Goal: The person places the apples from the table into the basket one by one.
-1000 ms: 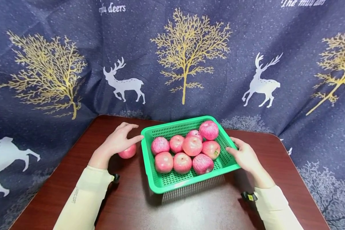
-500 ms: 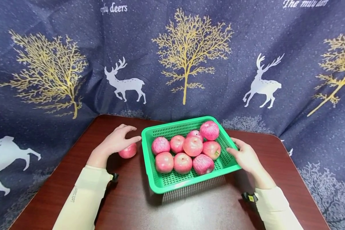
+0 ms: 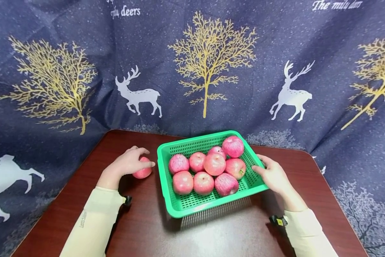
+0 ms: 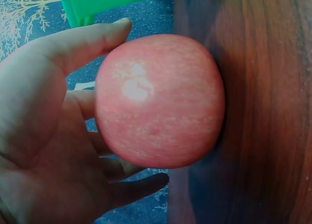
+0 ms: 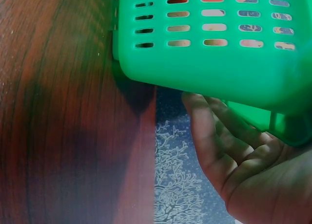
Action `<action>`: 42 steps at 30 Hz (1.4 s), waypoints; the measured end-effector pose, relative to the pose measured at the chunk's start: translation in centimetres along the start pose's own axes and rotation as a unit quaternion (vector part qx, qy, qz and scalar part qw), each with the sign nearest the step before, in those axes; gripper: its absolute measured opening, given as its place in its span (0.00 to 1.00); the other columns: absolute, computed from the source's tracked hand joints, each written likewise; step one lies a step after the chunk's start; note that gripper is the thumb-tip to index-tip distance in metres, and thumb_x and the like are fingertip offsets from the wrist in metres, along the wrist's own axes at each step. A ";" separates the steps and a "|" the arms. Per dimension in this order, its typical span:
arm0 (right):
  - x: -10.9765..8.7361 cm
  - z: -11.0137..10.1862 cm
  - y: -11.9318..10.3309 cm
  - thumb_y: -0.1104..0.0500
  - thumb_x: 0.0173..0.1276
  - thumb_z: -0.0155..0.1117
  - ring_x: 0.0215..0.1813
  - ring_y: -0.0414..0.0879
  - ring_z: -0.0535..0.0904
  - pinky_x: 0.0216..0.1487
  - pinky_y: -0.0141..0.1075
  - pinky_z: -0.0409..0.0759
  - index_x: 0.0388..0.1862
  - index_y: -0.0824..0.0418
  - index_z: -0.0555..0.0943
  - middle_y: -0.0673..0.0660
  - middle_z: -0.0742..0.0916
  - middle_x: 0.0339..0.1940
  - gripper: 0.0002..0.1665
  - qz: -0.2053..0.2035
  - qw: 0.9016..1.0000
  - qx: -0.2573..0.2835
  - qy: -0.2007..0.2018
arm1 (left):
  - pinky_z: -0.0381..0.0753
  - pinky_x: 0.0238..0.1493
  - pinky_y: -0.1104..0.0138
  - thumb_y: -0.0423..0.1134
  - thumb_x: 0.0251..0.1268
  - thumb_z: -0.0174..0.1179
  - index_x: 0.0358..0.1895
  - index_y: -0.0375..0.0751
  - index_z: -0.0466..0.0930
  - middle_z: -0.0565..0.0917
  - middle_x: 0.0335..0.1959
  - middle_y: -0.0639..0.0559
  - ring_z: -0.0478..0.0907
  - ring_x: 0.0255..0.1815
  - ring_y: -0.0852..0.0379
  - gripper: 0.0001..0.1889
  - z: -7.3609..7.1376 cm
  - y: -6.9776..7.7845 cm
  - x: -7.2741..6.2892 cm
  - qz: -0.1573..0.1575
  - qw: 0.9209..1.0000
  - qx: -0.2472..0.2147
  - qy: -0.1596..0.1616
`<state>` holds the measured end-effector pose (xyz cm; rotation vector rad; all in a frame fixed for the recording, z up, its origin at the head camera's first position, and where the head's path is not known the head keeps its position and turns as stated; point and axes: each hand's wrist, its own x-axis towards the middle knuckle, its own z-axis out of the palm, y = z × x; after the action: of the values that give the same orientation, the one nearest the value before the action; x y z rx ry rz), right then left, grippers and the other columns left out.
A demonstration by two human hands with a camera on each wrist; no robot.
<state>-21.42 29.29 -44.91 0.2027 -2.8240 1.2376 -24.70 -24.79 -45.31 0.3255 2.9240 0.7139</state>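
Observation:
My left hand [image 3: 127,163] is lowered over a lone red apple [image 3: 143,171] that sits on the table left of the basket. In the left wrist view this apple [image 4: 158,107] rests on the wood, the thumb above it and the spread fingers behind; no firm grip shows. My right hand [image 3: 274,175] holds the right end of a green plastic basket [image 3: 218,202], thumb over the rim. From the right wrist view, its fingers [image 5: 202,131] curl under the basket's edge [image 5: 204,70]. Several red apples [image 3: 214,164] lie in the basket, mostly toward its left and middle.
The dark brown wooden table [image 3: 141,228] carries the basket, which sits at a slant near the far edge. Behind the table hangs a dark blue cloth [image 3: 179,89] printed with deer and trees. Black straps [image 3: 278,220] are on both wrists.
My left hand has moved down and slightly left, away from the basket rim and closer around the lone apple. The right hand and the basket stay where they were.

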 end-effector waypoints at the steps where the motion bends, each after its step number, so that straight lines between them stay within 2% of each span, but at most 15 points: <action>1: 0.0 0.0 0.0 0.57 0.81 0.68 0.43 0.48 0.90 0.46 0.41 0.85 0.79 0.70 0.77 0.68 0.91 0.57 0.32 -0.001 1.000 -0.001 0.000 | 0.80 0.64 0.37 0.63 0.70 0.71 0.73 0.36 0.81 0.80 0.65 0.32 0.76 0.66 0.33 0.40 0.0 -0.1 0.0 -0.001 1.000 -0.001 -0.003; 5: 0.1 0.1 0.1 0.58 0.81 0.68 0.42 0.48 0.90 0.46 0.39 0.85 0.79 0.69 0.77 0.67 0.92 0.56 0.32 0.000 1.000 -0.004 0.000 | 0.81 0.63 0.39 0.63 0.69 0.72 0.71 0.34 0.82 0.80 0.63 0.32 0.79 0.63 0.34 0.40 0.2 -0.2 0.0 0.003 1.000 -0.005 -0.009; 9: 0.2 0.1 0.3 0.58 0.82 0.67 0.42 0.48 0.90 0.45 0.39 0.85 0.80 0.69 0.76 0.67 0.91 0.56 0.32 0.004 1.000 0.000 -0.001 | 0.84 0.59 0.42 0.64 0.64 0.75 0.69 0.33 0.82 0.82 0.58 0.35 0.80 0.59 0.36 0.42 0.6 -0.3 0.1 0.012 1.000 0.003 -0.019; 14: 0.1 0.1 0.2 0.58 0.82 0.67 0.42 0.48 0.91 0.44 0.39 0.85 0.80 0.69 0.76 0.68 0.91 0.56 0.33 0.007 1.000 0.010 -0.005 | 0.86 0.54 0.46 0.65 0.57 0.79 0.70 0.33 0.80 0.82 0.56 0.38 0.77 0.60 0.37 0.47 1.0 -0.4 0.2 0.008 0.999 0.015 -0.035; 20: 0.1 0.2 0.2 0.58 0.82 0.67 0.42 0.48 0.91 0.44 0.38 0.85 0.79 0.69 0.76 0.67 0.91 0.55 0.33 0.006 1.000 0.011 -0.006 | 0.86 0.54 0.43 0.62 0.52 0.82 0.70 0.31 0.79 0.81 0.57 0.36 0.76 0.61 0.34 0.49 1.0 0.0 0.1 0.003 0.999 0.020 -0.040; 28: 0.0 0.1 0.1 0.59 0.81 0.67 0.41 0.48 0.90 0.44 0.38 0.85 0.78 0.70 0.77 0.68 0.92 0.55 0.32 0.001 1.000 0.008 0.000 | 0.84 0.58 0.39 0.61 0.49 0.84 0.69 0.32 0.79 0.83 0.59 0.36 0.78 0.63 0.30 0.49 1.5 0.2 0.4 -0.003 0.998 0.057 -0.033; 36: 0.1 0.2 0.1 0.59 0.81 0.67 0.42 0.49 0.91 0.44 0.37 0.85 0.79 0.70 0.76 0.68 0.91 0.56 0.32 0.003 1.000 0.011 0.000 | 0.86 0.51 0.45 0.59 0.49 0.83 0.60 0.35 0.81 0.84 0.48 0.43 0.83 0.50 0.41 0.41 1.5 0.2 0.5 -0.004 0.997 0.066 -0.029; 42: 0.1 0.2 0.1 0.59 0.81 0.68 0.41 0.48 0.91 0.43 0.37 0.85 0.79 0.70 0.76 0.68 0.91 0.55 0.32 0.003 1.000 0.011 0.001 | 0.86 0.47 0.48 0.56 0.50 0.82 0.54 0.38 0.81 0.83 0.44 0.45 0.83 0.45 0.45 0.35 1.5 0.2 0.7 0.004 0.998 0.056 -0.016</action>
<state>-21.53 29.24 -45.14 0.1942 -2.8123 1.2700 -25.07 -23.81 -46.64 0.3570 2.9409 0.5413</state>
